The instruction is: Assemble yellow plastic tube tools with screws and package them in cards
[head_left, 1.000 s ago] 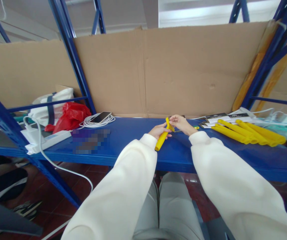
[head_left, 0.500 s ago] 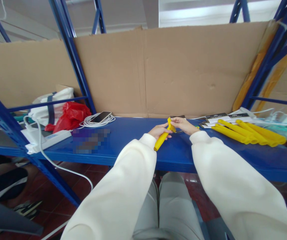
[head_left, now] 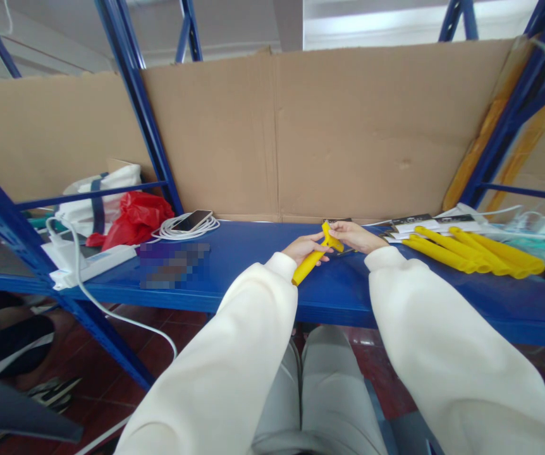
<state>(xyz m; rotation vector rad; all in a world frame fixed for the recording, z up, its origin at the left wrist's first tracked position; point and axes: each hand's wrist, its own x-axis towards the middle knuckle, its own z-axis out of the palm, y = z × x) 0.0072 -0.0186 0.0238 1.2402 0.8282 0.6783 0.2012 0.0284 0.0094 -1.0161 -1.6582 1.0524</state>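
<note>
Both grips (head_left: 305, 248) (head_left: 354, 236) hold a yellow tube (head_left: 306, 268), red bag (head_left: 138, 218) well apart.

Sheets of brown cardboard (head_left: 396, 133) stand upright along the back of a long blue table (head_left: 253, 237), between blue metal posts (head_left: 145, 114) that lean outward in this wide view, and orange-brown tape (head_left: 476, 148) runs along the cardboard's right edge. Above the cardboard's top edge show a pale grey wall (head_left: 234, 25) and, toward the right, a bright white area (head_left: 396, 28), while dark red tiles (head_left: 95, 388) cover the floor below the table, with a small gleam near the middle.
</note>
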